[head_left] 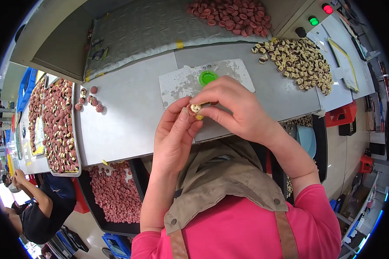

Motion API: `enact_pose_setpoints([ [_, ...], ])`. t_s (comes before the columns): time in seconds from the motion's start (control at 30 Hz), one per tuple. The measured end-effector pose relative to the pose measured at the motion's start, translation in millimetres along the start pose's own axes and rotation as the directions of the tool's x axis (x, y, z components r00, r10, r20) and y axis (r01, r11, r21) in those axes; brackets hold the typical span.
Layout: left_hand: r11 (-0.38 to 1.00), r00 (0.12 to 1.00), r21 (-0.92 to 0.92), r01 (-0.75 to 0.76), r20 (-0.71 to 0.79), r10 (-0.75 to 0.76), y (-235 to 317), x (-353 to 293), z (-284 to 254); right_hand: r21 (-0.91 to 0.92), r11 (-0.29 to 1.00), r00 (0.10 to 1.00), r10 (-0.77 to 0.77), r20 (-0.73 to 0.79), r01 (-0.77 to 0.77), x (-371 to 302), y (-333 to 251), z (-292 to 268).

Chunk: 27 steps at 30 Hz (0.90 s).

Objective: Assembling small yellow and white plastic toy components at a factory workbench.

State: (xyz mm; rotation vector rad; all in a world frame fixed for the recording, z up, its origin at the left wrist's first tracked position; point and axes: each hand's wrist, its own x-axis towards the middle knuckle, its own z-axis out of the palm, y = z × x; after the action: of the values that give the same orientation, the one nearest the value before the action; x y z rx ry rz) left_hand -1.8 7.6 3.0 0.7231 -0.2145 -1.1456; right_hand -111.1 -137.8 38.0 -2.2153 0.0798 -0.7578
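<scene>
My grip is pinching one small red-and-cream piece [196,108] between left hand [173,131] and right hand [234,107], over the counter [116,134] near its front edge. I'd do well to be bracing with the left, pressing evenly with the right. The metal tray [68,174] is holding red-and-cream balls [59,129], the black bin [94,207] pink parts [116,190]; what the green cup [207,77] is holding, I cannot tell.
</scene>
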Motion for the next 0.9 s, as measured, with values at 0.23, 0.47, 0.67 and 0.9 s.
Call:
enact_pose_setpoints([
  [0.23, 0.993, 0.994, 0.055, -0.107, -0.005, 0.108, -11, 0, 4, 0.023, 1.0, 0.999, 0.019, -0.042, -0.018, -8, -4, 7],
  [0.47, 0.882, 0.944, 0.361, -0.302, -0.013, 0.329, -25, -2, 6, 0.379, 0.898, 0.956, 0.278, -0.095, -0.224, -29, -1, 20],
  [0.67, 0.926, 0.992, 0.357, -0.119, 0.089, 0.093, -10, -5, 24, 0.149, 0.978, 0.978, 0.163, -0.133, -0.142, -39, 0, 5],
  [0.9, 0.635, 0.952, 0.71, -0.305, 0.252, 0.176, -31, 8, 33, 0.308, 0.901, 0.928, 0.354, -0.113, -0.306, -60, 12, -6],
])
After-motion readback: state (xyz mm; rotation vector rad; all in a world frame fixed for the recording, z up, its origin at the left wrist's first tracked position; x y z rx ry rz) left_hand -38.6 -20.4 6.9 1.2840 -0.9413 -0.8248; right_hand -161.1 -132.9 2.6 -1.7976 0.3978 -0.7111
